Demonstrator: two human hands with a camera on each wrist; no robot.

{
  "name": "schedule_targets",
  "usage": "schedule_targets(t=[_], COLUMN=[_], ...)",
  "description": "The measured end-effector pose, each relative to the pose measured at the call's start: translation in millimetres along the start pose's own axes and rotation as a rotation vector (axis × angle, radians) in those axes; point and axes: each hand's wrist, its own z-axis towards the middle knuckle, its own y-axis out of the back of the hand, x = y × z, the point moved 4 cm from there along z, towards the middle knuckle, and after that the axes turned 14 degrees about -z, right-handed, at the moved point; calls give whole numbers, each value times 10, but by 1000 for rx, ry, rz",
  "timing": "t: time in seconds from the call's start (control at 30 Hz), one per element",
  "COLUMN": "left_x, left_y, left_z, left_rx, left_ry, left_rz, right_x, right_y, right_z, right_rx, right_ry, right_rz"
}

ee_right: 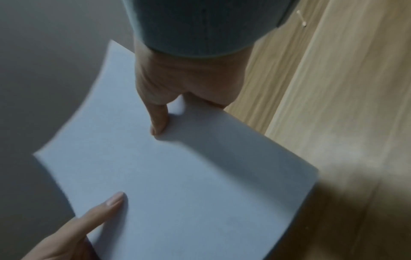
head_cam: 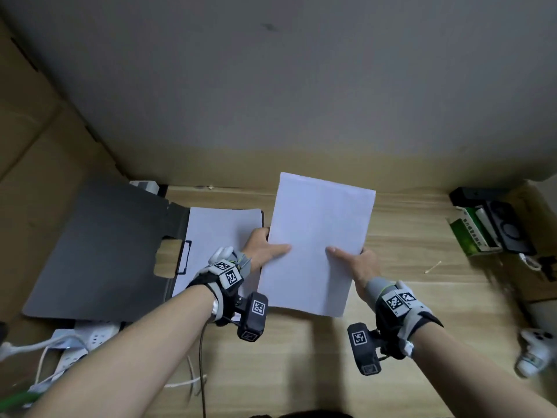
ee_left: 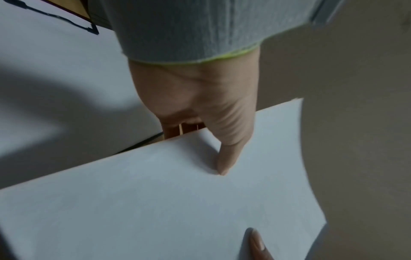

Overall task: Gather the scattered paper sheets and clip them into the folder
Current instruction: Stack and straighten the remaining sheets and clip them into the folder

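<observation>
I hold a stack of white paper sheets [head_cam: 316, 242] [ee_left: 177, 202] [ee_right: 169, 176] up above the wooden desk, between both hands. My left hand [head_cam: 265, 247] [ee_left: 200, 109] pinches its left edge, thumb on top and fingers underneath. On the right edge my right hand [head_cam: 355, 260] [ee_right: 182, 88] pinches it the same way. A dark open folder [head_cam: 99, 251] lies at the left, with more white sheets [head_cam: 217, 236] on its right half and a black clip [head_cam: 184, 257] at their left edge.
A green and white box [head_cam: 473, 233] and black devices [head_cam: 503, 224] lie at the far right. A white controller [head_cam: 536, 351] sits at the right edge. Power strips and cables [head_cam: 78, 342] lie at the near left. A cotton swab [head_cam: 433, 267] rests on the desk [head_cam: 301, 372].
</observation>
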Motion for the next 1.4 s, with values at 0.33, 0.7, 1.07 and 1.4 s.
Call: schedule_targets(t=[0.33,0.7,1.07,1.4], left_x=[547,758,817,783], left_y=[1186,2203,2023,1947], left_z=[-67,-126,85,62], left_rx=[-172,-407,133,130], left_ry=[149,308,271,235], left_rz=[85,911,1727,1748], right_x=[-57,-268,-383,-297], right_y=[-1108,-1899,-1932,-2004], right_z=[152,324,421,458], right_rx=[167,229,212,185], right_ry=[-90,-182,-139,-246], right_rz=[-185,-350,-588,-682])
